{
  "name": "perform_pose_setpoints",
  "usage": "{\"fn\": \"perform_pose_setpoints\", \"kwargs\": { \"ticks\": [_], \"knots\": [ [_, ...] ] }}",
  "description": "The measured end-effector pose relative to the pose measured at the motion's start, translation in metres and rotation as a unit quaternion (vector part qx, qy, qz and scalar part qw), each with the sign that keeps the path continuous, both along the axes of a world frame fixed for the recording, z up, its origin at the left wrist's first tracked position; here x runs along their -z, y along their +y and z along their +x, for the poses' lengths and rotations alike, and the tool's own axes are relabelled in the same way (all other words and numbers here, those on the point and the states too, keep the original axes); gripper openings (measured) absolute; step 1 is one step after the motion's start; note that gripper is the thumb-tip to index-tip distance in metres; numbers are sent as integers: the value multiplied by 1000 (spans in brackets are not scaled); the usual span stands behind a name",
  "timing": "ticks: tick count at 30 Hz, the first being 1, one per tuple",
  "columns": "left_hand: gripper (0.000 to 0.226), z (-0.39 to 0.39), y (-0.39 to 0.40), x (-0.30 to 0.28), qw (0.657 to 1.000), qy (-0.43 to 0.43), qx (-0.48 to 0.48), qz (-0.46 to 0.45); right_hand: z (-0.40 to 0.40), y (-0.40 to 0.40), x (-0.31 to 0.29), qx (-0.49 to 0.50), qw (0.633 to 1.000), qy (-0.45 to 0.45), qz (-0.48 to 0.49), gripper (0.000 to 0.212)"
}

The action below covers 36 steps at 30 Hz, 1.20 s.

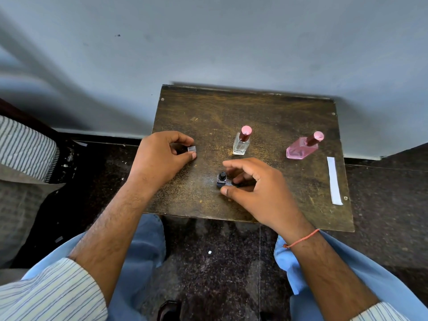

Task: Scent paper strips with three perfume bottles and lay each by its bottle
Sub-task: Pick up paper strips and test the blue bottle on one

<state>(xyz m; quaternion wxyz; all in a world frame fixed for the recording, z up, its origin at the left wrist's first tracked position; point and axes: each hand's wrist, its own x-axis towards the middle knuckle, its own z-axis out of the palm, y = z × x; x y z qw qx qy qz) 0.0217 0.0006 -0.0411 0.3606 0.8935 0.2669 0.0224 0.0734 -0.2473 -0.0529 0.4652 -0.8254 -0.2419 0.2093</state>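
A small, worn wooden desk (266, 112) stands against a grey-blue wall, over dark speckled flooring.

Nearest the person, the right hand (259, 188) curls round a small dark perfume bottle (221, 179) near the desk's front middle; thumb and fingers close on its lower body. The bottle's black neck is exposed, so it appears uncapped.

To the left, the left hand (162, 154) pinches a small clear cap (192, 148) between thumb and forefinger, just above the desk surface; judged to be the dark bottle's cap.

Along the right edge lies one white paper strip (334, 180), just beside the tilted pink perfume bottle (301, 148). Further back, a clear perfume bottle with a pink cap (241, 143) stands upright, no strip beside it.

Assessment: the pink bottle's strip seems done. No strip is visible at the dark or clear bottles, so two remain.
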Motion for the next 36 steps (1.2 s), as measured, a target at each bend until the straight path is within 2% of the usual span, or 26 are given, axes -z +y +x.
{"fn": "perform_pose_setpoints", "kwargs": {
  "ticks": [4,8,10,15,17,20,27,31,36],
  "knots": [
    [29,0,-2,-3,1000,-4,15,0,7,-14,-2,-15,999,-16,-42,56],
    [17,0,-11,-4,998,-58,20,4,16,-47,-11,-19,995,-33,-96,42],
    [16,1,-15,-6,996,-88,13,7,24,-63,-14,15,993,-34,-111,33],
    [34,4,-20,-6,988,-151,-12,-37,48,-105,-22,161,969,-76,-174,18],
    [36,6,-27,-9,984,-170,-20,-53,55,-126,-26,210,950,-98,-208,18],
    [35,10,-33,-12,982,-176,-24,-64,63,-147,-23,250,929,-99,-254,30],
    [38,13,-38,-13,981,-170,-36,-83,69,-157,-19,268,914,-50,-300,54],
    [38,13,-40,-18,981,-172,-39,-84,71,-159,-20,271,914,-29,-300,43],
    [37,12,-37,-18,982,-171,-33,-79,72,-159,-21,284,913,-48,-290,27]
  ]
}}
